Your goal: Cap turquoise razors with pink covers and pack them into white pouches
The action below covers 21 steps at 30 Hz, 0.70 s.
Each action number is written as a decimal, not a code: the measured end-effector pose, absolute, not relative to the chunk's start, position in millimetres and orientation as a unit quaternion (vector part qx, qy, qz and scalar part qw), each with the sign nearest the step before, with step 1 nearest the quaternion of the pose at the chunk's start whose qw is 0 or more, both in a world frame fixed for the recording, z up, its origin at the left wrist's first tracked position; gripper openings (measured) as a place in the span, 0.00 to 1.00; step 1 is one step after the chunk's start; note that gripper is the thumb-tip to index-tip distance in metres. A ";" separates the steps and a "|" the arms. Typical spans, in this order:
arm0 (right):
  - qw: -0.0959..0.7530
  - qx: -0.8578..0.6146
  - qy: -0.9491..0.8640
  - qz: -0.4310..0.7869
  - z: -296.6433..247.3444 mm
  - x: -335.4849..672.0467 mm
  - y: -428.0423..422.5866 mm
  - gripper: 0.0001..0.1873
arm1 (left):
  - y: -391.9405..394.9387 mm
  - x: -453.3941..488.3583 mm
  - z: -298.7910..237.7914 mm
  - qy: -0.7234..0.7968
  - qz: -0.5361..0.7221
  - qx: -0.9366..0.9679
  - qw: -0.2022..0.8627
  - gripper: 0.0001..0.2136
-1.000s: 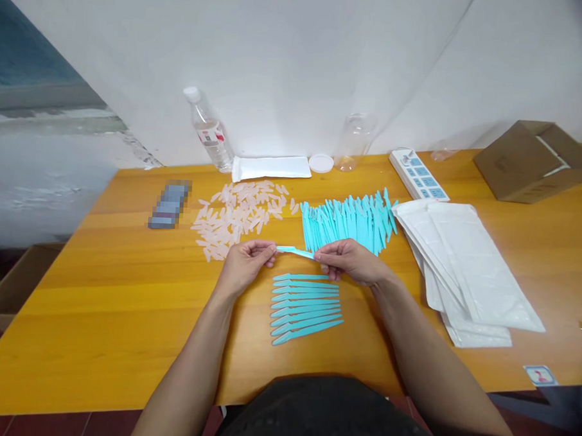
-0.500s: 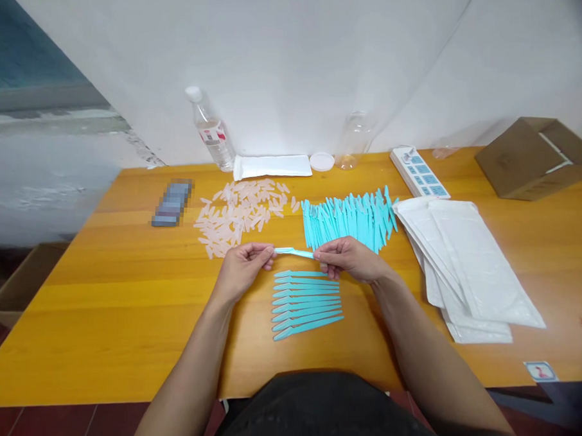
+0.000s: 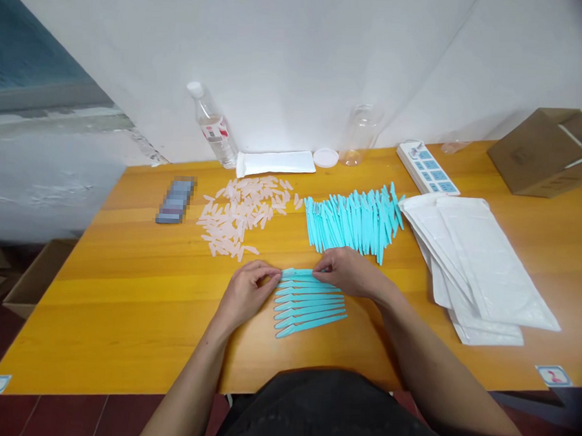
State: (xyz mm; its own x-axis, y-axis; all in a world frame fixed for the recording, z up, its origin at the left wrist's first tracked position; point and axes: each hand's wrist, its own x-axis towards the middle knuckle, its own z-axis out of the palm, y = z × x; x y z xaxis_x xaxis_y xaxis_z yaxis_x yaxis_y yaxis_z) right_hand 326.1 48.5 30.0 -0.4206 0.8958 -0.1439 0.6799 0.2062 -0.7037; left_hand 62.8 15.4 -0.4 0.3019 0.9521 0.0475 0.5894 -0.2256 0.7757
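A turquoise eyebrow razor (image 3: 302, 271) lies level at the far end of a neat row of razors (image 3: 311, 304). My left hand (image 3: 250, 289) pinches its wider blade end, where a clear cap seems to sit. Around the handle, the thumb and fingers of my right hand (image 3: 343, 270) are closed. Beyond my right hand is a loose pile of turquoise razors (image 3: 351, 222). Translucent pinkish caps (image 3: 243, 209) are scattered past my left hand.
Along the wall stand a water bottle (image 3: 215, 134), a white packet (image 3: 276, 163), a round lid (image 3: 326, 158), a clear jar (image 3: 359, 137) and a power strip (image 3: 428, 168). White pouches (image 3: 482, 258) and a cardboard box (image 3: 535, 155) are on the right. A blurred phone (image 3: 176, 200) lies left.
Both hands have come down toward me with the razor, from above the table to the far end of the row. The view has shifted slightly.
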 end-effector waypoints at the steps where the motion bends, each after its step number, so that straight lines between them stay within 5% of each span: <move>1: 0.136 -0.524 -0.763 0.352 31.1 326.5 48.8 0.12 | 17.6 60.8 -0.2 0.527 0.274 0.741 0.315 0.11; 9: 0.156 -0.702 -0.687 0.107 19.1 339.1 64.0 0.12 | 58.4 28.2 6.8 0.549 0.144 0.823 0.022 0.12; 14: 0.146 -0.723 -0.666 0.111 9.9 336.3 70.4 0.16 | 66.6 34.6 8.3 0.540 0.171 0.823 0.051 0.14; 21: 0.131 -0.721 -0.665 0.145 9.1 327.9 79.2 0.15 | 72.9 57.4 23.9 0.561 0.261 0.752 0.227 0.14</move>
State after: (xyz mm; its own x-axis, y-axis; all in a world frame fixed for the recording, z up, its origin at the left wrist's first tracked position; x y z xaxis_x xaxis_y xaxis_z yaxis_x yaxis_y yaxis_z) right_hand 327.9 79.2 9.1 0.0748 0.9966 -0.0349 0.9206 -0.0824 -0.3817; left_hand 57.4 72.9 23.9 0.2339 0.9624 0.1379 0.7260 -0.2672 0.6337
